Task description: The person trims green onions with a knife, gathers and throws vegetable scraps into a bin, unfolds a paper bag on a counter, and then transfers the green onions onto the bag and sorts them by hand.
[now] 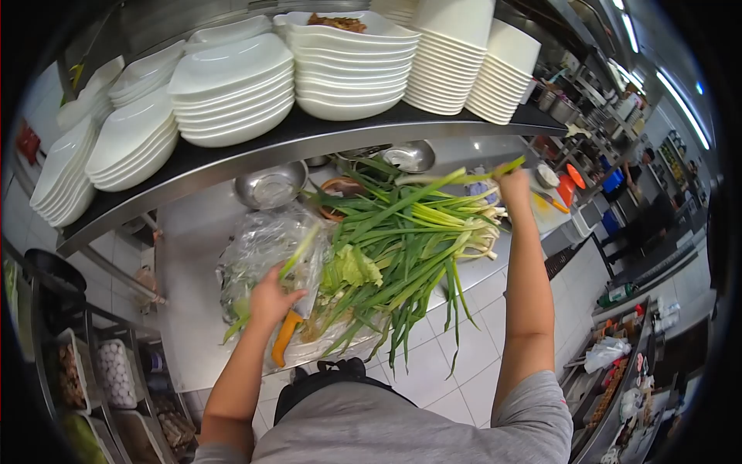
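A large bunch of green onions [417, 240] lies across the steel counter, white root ends to the right and green leaves to the left. My right hand [513, 185] is closed on a green onion stalk [506, 166] above the root ends. On the left, my left hand [270, 298] is closed on a pale green piece [300, 251] beside a clear plastic bag [267, 243]. An orange-handled knife [286, 339] rests just right of that hand, its blade partly over the plastic. Torn lettuce-like leaves [352, 269] sit between the bag and the bunch.
Stacked white bowls [232, 89] fill the shelf [309, 143] above the counter [189, 309]. Metal bowls [270, 184] stand under it. At the right are a cutting board [547, 213], another orange-handled knife [555, 204] and orange-red items [570, 185]. People are in the background at the right.
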Demonstrator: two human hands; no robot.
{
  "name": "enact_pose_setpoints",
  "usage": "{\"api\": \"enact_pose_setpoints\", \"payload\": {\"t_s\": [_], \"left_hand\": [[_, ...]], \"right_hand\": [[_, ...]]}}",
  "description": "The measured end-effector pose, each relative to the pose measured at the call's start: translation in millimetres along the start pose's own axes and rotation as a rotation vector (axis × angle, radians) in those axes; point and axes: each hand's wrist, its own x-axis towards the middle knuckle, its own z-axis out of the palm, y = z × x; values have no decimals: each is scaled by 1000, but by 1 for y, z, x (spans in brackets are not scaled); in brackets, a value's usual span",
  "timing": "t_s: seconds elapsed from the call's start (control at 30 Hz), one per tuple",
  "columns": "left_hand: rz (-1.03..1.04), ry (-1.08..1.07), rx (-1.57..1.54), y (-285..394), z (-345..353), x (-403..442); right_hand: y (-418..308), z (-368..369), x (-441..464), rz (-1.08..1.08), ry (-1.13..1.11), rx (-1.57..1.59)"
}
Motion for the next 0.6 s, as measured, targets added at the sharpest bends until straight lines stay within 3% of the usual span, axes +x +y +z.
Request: {"api": "enact_pose_setpoints", "payload": {"t_s": [0.03,0.1,0.17,0.23,0.27,0.33,0.37,0.43,0.5,0.57,0.6], "left_hand": [[-18,9,7,-10,15,7],[65,-2,194,-33,43,25],[-41,59,176,-51,34,47],[-191,142,74,-63,1,69],[-248,174,-3,-66,-23,78],[-184,136,71,-90,-52,94],[-192,138,83,-96,-56,95],[-132,50,109,-106,-65,99],[-205,84,59,-112,-69,101],[-282,118,4,-122,-80,100],[-304,166,-21,-135,-83,104]], "right_hand": [[7,11,-10,-32,-188,-259],[-20,35,-58,-353,32,-196],[-71,43,-103,-601,52,-175],[-87,56,-128,-822,-228,-139],[-93,69,-136,-822,-238,-125],[-102,98,-150,-710,-667,-519],[-109,110,-157,-713,-673,-505],[-126,130,-163,-938,-403,-446],[-124,158,-164,-1032,-370,-442],[-126,176,-161,-1014,-743,-841],[-125,183,-157,-1010,-797,-891]]}}
